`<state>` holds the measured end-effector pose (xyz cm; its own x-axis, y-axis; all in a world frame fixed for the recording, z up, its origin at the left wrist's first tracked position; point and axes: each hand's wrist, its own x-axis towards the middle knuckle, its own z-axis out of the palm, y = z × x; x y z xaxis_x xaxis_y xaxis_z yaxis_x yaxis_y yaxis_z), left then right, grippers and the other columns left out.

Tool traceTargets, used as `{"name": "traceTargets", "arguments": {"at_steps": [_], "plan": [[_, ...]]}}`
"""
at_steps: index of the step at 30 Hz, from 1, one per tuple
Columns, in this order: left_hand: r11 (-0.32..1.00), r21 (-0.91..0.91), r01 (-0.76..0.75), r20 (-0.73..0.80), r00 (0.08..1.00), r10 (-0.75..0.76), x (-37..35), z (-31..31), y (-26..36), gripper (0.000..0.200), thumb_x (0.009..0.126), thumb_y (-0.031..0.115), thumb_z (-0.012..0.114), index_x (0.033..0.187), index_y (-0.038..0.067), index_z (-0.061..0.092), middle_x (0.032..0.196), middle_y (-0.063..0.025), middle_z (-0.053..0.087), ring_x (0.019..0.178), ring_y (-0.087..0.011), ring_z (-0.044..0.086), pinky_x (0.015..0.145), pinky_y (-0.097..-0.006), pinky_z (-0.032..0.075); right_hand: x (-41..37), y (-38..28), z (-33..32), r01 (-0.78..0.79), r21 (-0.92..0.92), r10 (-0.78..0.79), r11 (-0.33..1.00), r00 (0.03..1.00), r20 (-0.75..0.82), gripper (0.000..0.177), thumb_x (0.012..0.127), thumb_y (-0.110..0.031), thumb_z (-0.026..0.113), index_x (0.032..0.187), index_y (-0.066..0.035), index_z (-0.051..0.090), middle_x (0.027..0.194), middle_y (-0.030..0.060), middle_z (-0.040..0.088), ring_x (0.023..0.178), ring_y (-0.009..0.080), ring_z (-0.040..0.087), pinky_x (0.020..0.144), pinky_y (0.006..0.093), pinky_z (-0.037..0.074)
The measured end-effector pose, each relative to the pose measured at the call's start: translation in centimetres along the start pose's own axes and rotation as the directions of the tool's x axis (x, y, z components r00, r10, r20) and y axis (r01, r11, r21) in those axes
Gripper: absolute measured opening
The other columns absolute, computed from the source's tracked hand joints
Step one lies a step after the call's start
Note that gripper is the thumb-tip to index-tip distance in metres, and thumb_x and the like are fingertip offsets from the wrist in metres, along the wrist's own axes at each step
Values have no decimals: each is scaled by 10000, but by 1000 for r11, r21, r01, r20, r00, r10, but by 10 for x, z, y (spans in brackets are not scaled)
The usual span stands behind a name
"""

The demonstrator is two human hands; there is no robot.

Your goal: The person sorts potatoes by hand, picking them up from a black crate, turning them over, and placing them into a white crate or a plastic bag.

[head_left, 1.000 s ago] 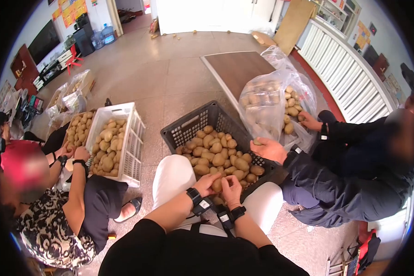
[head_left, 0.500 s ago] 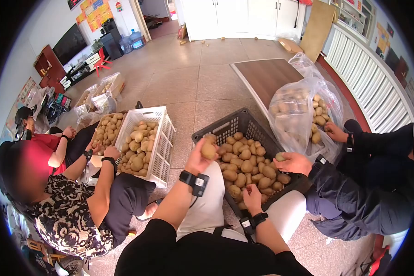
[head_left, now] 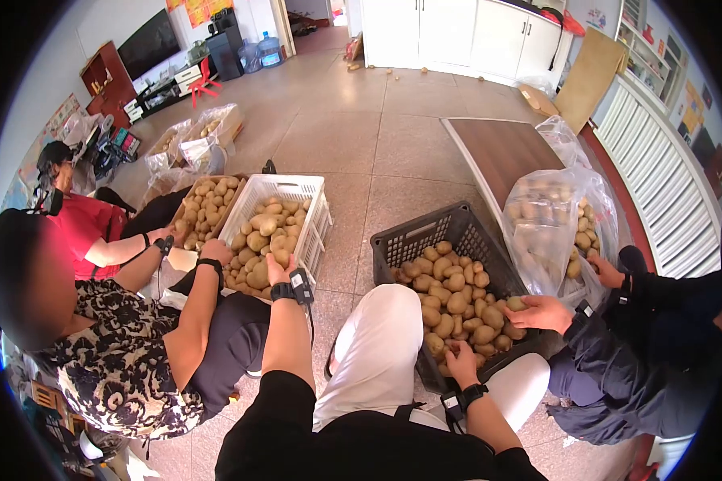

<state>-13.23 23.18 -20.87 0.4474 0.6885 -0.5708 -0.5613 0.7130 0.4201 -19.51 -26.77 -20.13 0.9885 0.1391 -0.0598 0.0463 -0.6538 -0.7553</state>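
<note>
My left hand (head_left: 278, 273) is at the near right corner of the white plastic crate (head_left: 322, 210), its fingers closed around a potato (head_left: 281, 256). Several loose potatoes (head_left: 257, 240) fill that crate. My right hand (head_left: 462, 365) reaches low into the black plastic crate (head_left: 393, 250), fingers curled against the potatoes (head_left: 456, 303) there; what lies inside its grasp is hidden. From the right, another person's hand (head_left: 541, 313) holds a potato (head_left: 516, 304) over the black crate's right side.
At left, a person in a patterned top (head_left: 128, 361) reaches into the white crate; another in red (head_left: 84, 240) sits behind. A clear plastic bag of potatoes (head_left: 537, 210) stands at right beside a brown board (head_left: 501, 152). Another potato box (head_left: 186, 215) adjoins the white crate.
My left hand has carried a potato from above the black crate leftward to the white crate. My right hand stays among the potatoes. The camera view has turned slightly left.
</note>
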Motion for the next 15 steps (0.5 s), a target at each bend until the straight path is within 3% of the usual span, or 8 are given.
{"name": "traceTargets", "arguments": {"at_steps": [2,4,5,7,9,12,14,15], "plan": [[995,-97,25,-22,999,-27,53,-29,4,500,795,321,537,1180,52,364,1133,-116,388,964,-273,449,786,-357,477,0,-1,-2,-35,-13,36,999,999,25,262,693,-141,551,902,14,528,856,184,564,802,305,547,711,353,435],[969,-240,-54,-98,995,31,40,-32,9,462,815,268,504,1190,49,348,1190,-114,350,1003,-277,431,786,-336,480,-1,2,-4,-27,-39,28,999,999,15,263,693,-140,550,904,15,526,854,184,564,803,306,547,710,354,435],[969,-243,-46,-107,994,20,32,-24,11,462,815,268,504,1190,49,348,1190,-114,350,1003,-277,431,786,-336,480,1,2,-4,-7,-48,7,999,1000,2,264,693,-140,549,906,15,524,853,183,564,805,306,547,708,355,434],[976,-128,-179,-190,970,153,19,-8,10,360,813,241,494,1101,28,456,1078,-159,484,916,-284,512,720,-318,488,5,1,-4,-12,-86,11,996,1000,-7,262,693,-135,548,907,13,521,852,185,563,810,314,545,712,355,433],[965,-80,-248,-217,950,226,12,0,5,320,812,226,488,1063,27,473,1038,-152,497,896,-279,516,733,-326,477,11,-5,-5,-14,-125,13,992,1000,-8,260,693,-131,548,909,11,518,852,186,562,815,322,542,715,356,433],[965,-151,-215,-91,975,203,1,11,-3,263,812,203,479,1006,27,498,979,-140,517,866,-271,521,752,-338,461,33,-22,-5,37,-105,-31,994,998,62,309,685,-117,552,971,-7,504,912,196,545,878,334,517,754,352,422],[977,-179,-120,82,987,136,-16,22,-17,229,811,188,473,968,26,515,939,-133,530,846,-265,525,764,-346,450,47,-31,0,257,-142,-243,956,964,104,387,672,-108,566,1040,-28,480,1006,203,504,942,338,479,797,350,404],[984,-163,-66,198,975,98,-29,27,-30,213,811,180,470,949,26,523,919,-129,536,836,-263,527,770,-350,444,54,-34,4,253,-121,-231,960,958,171,442,659,-104,578,1081,-41,462,1092,198,461,1022,329,433,855,369,363]]}}
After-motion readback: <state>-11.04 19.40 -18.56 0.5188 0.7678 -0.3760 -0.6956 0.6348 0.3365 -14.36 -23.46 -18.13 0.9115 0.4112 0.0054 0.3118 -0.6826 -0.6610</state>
